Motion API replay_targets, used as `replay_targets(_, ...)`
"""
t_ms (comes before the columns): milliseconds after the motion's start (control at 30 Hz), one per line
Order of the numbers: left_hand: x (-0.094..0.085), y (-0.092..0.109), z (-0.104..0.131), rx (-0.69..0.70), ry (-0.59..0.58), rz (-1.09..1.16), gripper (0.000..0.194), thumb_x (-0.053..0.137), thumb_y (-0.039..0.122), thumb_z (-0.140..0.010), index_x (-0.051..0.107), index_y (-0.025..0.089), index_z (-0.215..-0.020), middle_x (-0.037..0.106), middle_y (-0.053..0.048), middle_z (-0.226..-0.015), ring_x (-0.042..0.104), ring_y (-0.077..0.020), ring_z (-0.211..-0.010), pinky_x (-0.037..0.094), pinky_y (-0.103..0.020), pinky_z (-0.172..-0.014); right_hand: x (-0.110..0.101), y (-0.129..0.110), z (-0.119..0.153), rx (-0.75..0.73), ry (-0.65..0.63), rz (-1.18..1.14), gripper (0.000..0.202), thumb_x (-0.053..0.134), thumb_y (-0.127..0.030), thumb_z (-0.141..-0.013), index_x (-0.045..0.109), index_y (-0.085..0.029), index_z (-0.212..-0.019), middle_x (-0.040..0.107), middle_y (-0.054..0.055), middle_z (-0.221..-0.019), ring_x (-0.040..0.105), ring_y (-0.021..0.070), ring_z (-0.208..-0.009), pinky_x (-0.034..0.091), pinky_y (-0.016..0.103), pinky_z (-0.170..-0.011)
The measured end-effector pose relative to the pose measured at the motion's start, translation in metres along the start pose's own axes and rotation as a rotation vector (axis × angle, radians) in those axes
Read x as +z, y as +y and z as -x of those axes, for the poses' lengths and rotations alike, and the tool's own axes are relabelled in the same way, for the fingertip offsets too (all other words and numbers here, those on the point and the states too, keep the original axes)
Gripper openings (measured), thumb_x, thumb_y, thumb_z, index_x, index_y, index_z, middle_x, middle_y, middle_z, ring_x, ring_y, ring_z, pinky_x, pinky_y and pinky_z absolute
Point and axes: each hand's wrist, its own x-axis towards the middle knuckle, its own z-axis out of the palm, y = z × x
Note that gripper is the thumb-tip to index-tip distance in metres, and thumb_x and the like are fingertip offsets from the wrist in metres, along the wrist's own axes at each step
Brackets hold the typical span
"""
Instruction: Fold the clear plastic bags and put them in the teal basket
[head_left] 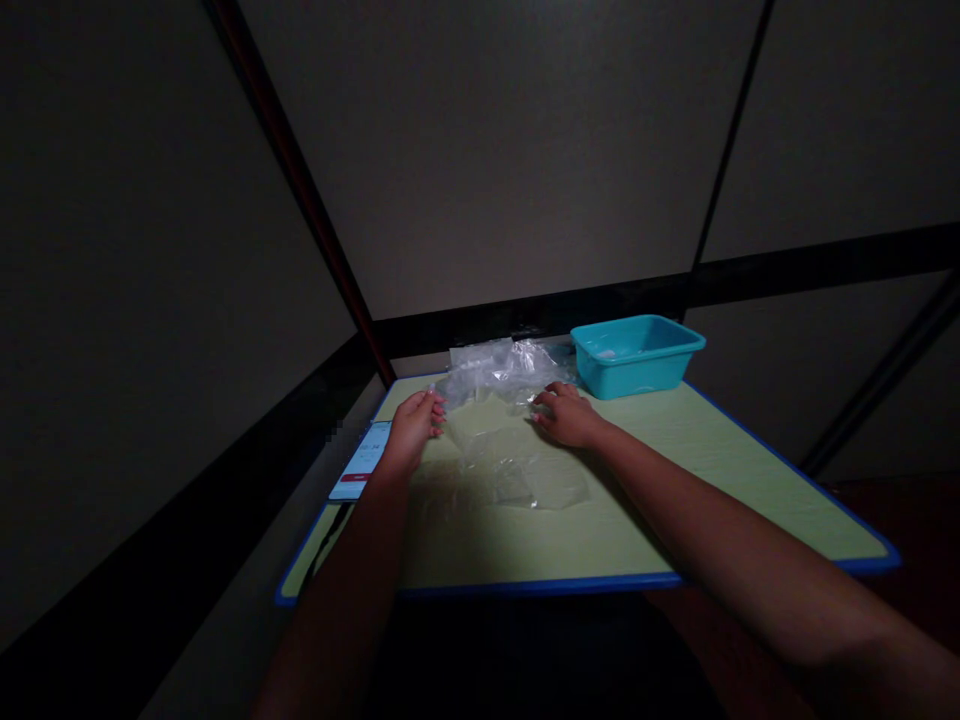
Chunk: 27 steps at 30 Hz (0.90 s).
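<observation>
A clear plastic bag [525, 485] lies flat over the middle of the table, its see-through film hard to trace. Behind it more crumpled clear plastic bags [487, 365] are heaped at the table's far edge. My left hand [414, 425] has its thumb and fingers pinched together at the left side of the clear film, and a bit of plastic shows at the fingertips. On the right, my right hand [568, 415] reaches over the film with fingers apart and bent, palm down. Its fingertips are at the plastic; firm contact cannot be made out.
A turquoise plastic basin [637, 375] stands at the back right corner, with something small and pale inside. A lit phone [361, 475] lies at the left edge, a dark strap below it. The pale green table [622, 540] has a blue rim and stands close to the walls.
</observation>
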Motion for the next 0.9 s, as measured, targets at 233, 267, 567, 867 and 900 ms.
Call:
replay_targets(233,0.001,0.000,-0.001,-0.024,0.058,0.070,0.030,0.049,0.044,-0.084,0.056,0.015,-0.081,0.053,0.000,-0.068,0.052,-0.0084,-0.054,0.043,-0.016,-0.044,-0.001,-0.001,0.001,0.000,-0.010,0.000,0.040,0.048,-0.041,-0.087,0.054,-0.022,-0.122,0.043,0.014,-0.131,0.039,0.0295,-0.120,0.037,0.043,-0.093)
replay_targets(267,0.002,0.000,-0.001,-0.026,0.059,0.072,0.029,0.049,0.044,-0.085,0.056,0.016,-0.083,0.054,0.000,-0.069,0.052,-0.0082,-0.054,0.043,-0.016,-0.044,-0.002,-0.001,0.001,-0.002,-0.010,0.001,0.040,0.048,-0.041,-0.087,0.054,-0.022,-0.122,0.042,0.014,-0.131,0.039,0.0293,-0.120,0.037,0.043,-0.093)
replay_targets(567,0.004,-0.004,-0.001,-0.007,0.050,-0.094,0.032,0.043,0.048,-0.086,0.054,0.018,-0.086,0.057,-0.001,-0.074,0.056,-0.0104,-0.058,0.046,-0.020,-0.050,-0.001,-0.001,0.000,-0.020,-0.020,-0.006,0.042,0.049,-0.042,-0.087,0.054,-0.022,-0.123,0.042,0.014,-0.131,0.038,0.0306,-0.121,0.037,0.045,-0.094)
replay_targets(867,0.004,-0.007,0.000,0.108,0.152,-0.443,0.022,0.053,0.040,-0.078,0.058,0.019,-0.077,0.063,-0.007,-0.089,0.057,-0.0241,-0.095,0.044,-0.035,-0.082,0.001,0.000,0.000,-0.023,-0.031,-0.018,0.041,0.049,-0.041,-0.087,0.053,-0.021,-0.123,0.040,0.016,-0.136,0.036,0.0310,-0.125,0.035,0.050,-0.096)
replay_targets(900,0.005,-0.006,0.003,0.156,0.161,-0.541,0.021,0.053,0.038,-0.079,0.060,0.019,-0.082,0.063,-0.009,-0.098,0.053,-0.0263,-0.106,0.040,-0.037,-0.090,0.001,-0.001,0.000,-0.029,-0.036,-0.028,0.040,0.048,-0.039,-0.087,0.053,-0.021,-0.123,0.039,0.015,-0.138,0.034,0.0307,-0.127,0.032,0.053,-0.098)
